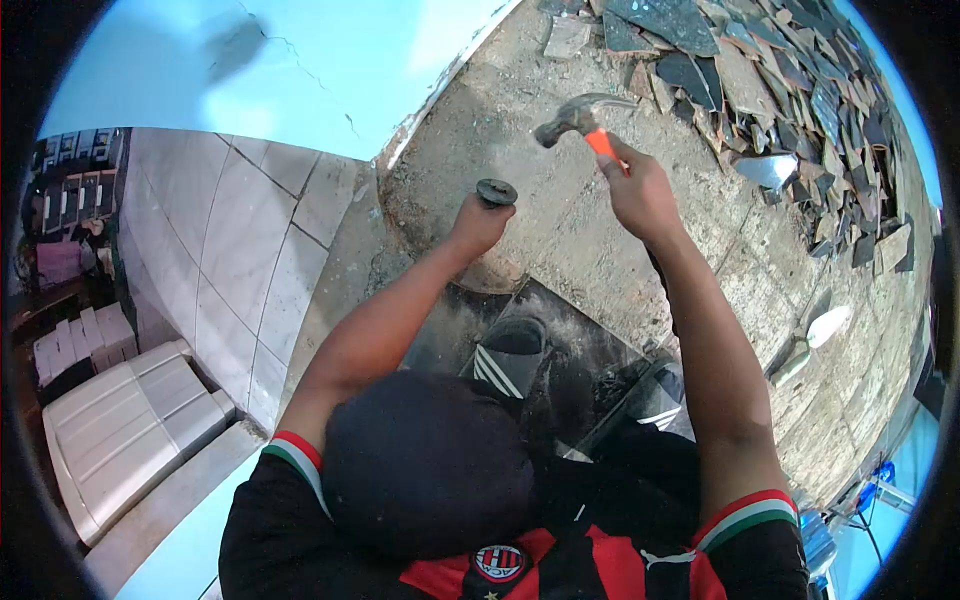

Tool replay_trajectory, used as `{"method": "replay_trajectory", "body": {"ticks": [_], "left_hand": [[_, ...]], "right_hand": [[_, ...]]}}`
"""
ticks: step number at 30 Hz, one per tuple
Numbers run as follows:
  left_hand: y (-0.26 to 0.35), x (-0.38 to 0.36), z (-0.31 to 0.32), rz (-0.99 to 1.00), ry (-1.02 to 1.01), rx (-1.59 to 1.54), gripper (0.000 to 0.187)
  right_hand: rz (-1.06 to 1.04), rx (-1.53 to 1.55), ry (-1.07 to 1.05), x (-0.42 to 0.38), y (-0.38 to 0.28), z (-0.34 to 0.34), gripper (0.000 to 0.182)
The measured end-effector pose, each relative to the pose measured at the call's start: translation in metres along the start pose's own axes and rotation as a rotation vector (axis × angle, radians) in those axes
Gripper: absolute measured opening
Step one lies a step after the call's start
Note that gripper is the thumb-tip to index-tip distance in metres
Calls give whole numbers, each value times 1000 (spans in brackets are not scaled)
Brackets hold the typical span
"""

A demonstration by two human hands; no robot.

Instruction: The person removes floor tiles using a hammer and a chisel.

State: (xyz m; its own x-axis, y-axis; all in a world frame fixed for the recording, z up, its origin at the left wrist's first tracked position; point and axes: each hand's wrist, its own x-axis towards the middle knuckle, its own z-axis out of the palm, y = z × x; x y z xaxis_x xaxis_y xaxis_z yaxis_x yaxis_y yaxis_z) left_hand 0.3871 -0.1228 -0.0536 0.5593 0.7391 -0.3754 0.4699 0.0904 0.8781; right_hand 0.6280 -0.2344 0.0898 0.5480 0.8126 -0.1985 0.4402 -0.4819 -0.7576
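My right hand (642, 195) is closed around the orange handle of a claw hammer (573, 120). The hammer's metal head is raised, up and to the right of my left hand. My left hand (480, 228) grips a chisel (497, 192), of which only the dark, round, flat top shows above the fist; its lower part is hidden by the hand. Just below that fist, a patch of rough bare floor (492, 272) meets the dark floor tiles (565, 330) under my feet.
Broken tile pieces (770, 90) lie heaped at the upper right. A trowel (828, 326) rests on the floor at right. A blue wall (300, 70) rises at upper left, beside white tiles (240, 220). A pale plastic box (135, 430) stands at lower left.
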Motion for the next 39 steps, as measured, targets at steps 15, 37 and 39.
{"method": "replay_trajectory", "body": {"ticks": [15,37,39], "left_hand": [[-1,17,-28,113,-43,236,24],[19,8,-24,-129,-78,124,20],[23,6,-22,-120,-53,102,19]], "right_hand": [[82,104,93,14,-6,-22,47],[-148,150,583,32,-36,-45,42],[-164,156,638,21,-32,-17,38]]}}
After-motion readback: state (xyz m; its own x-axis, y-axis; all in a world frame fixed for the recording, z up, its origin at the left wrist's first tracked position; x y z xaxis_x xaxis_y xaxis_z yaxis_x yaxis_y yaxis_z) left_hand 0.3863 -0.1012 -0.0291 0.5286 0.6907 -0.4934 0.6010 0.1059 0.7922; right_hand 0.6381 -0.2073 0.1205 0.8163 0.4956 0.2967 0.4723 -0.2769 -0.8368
